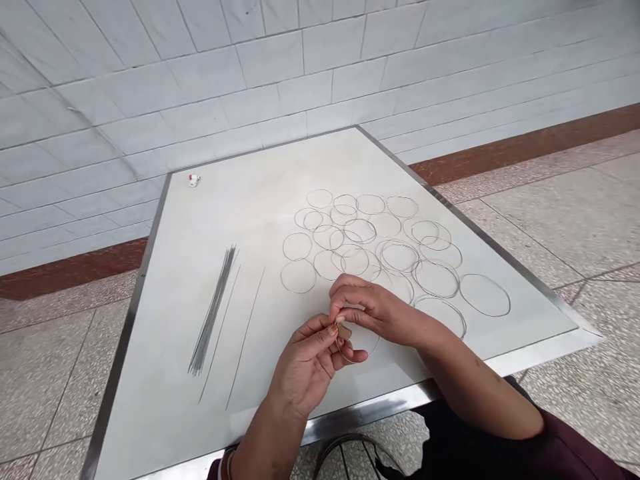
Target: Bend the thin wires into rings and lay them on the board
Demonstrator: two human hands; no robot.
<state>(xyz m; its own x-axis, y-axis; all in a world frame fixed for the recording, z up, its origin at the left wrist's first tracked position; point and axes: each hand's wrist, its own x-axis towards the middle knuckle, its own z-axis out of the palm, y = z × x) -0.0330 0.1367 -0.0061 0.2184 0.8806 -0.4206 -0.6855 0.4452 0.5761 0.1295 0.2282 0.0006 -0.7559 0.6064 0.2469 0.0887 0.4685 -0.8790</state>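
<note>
Near the table's front edge, my left hand and my right hand meet, fingertips pinched together on a thin wire loop. The loop hangs below the fingers, and its joint is mostly hidden by them. A small tan piece shows at the left fingers; whether it is a wrap on a finger or a loose piece, I cannot tell. Beyond my hands, several wire rings lie spread out, some overlapping. To the left lies a bundle of straight wires, with two single wires beside it.
The white table has a metal rim and stands against a tiled wall. A small red and white object sits at its far left corner. Below the front edge, part of a round dark frame shows.
</note>
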